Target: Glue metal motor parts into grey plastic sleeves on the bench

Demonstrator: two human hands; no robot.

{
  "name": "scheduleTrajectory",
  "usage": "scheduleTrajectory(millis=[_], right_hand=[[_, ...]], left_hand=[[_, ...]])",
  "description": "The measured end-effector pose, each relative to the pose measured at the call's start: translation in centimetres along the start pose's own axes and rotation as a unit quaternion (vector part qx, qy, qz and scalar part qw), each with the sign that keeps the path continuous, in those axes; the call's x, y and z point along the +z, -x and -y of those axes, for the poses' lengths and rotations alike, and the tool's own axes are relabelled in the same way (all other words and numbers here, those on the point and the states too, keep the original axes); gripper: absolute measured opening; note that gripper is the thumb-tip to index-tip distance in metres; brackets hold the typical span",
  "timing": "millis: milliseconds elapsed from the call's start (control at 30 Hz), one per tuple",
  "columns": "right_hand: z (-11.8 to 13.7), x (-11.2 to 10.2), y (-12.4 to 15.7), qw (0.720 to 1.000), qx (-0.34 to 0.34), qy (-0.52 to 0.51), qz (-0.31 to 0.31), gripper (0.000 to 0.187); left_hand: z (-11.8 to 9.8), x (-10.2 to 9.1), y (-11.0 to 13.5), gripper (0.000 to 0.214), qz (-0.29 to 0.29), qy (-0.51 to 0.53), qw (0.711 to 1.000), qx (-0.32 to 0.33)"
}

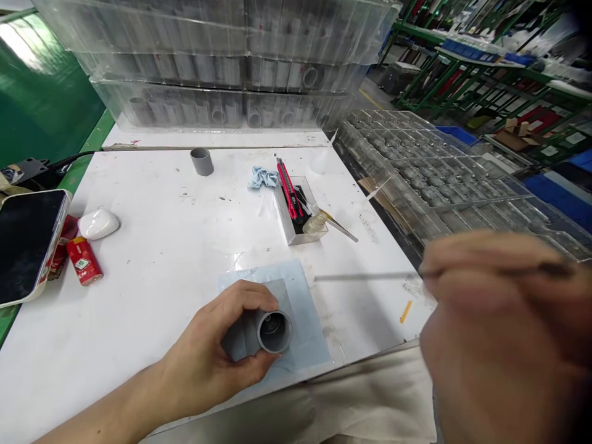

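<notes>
In the head view, the left hand [222,345] has its grip clamped around a grey cup [274,331], thumb on the near side and fingers on the far side. The cup's round mouth faces the camera, with something dark and ringed inside. It is over a pale blue cloth [311,336] by the near edge of the white desk [152,296]; whether its underside touches the cloth cannot be told.

The right hand [499,327], blurred, is beyond the desk's right edge near the near right corner. Its grip is closed on a thin rod [365,277], which points left over the desk, its tip apart from the cup. A short orange strip [406,312] lies near that same corner.

A second grey cup [201,161] stands near the middle of the far edge. Toward the far right corner is a small open box [296,237] with a red cutter [287,185] leaning in it, a crumpled blue wipe [264,177] just beside it. Along the left edge are a phone [28,246], a red battery-like cylinder [84,261] and a white rounded object [98,224]. Clear trays [222,108] of grey cylinders are stacked behind the far edge.
</notes>
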State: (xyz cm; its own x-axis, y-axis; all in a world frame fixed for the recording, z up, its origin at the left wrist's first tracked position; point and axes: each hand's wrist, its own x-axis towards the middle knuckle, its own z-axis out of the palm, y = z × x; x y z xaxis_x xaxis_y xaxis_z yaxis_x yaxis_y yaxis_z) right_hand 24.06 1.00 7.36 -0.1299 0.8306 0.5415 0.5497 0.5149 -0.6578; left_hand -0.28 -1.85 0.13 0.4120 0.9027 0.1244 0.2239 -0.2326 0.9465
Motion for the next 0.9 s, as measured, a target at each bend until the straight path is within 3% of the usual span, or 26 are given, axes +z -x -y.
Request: scheduleTrajectory(millis=[167,433,667,900], right_hand=[[0.9,1.8,1.1,0.998,-0.002,-0.058,0.025,0.013],[1.0,3.3,3.0,0.989,-0.026,-0.139,0.041,0.019],[0.6,2.8,3.0,0.991,-0.024,-0.115,0.067,0.015],[0.8,2.2,2.4,0.993,-0.064,-0.065,0.072,0.016]], left_hand=[[-0.1,0.0,0.1,0.052,0.001,0.0,1.0,0.011],[0.1,0.0,0.3,0.053,0.006,-0.017,1.0,0.022],[0.2,0.0,0.2,0.055,0.009,-0.026,0.999,0.047],[0.3,0.1,0.3,0.056,0.01,-0.018,0.998,0.057]])
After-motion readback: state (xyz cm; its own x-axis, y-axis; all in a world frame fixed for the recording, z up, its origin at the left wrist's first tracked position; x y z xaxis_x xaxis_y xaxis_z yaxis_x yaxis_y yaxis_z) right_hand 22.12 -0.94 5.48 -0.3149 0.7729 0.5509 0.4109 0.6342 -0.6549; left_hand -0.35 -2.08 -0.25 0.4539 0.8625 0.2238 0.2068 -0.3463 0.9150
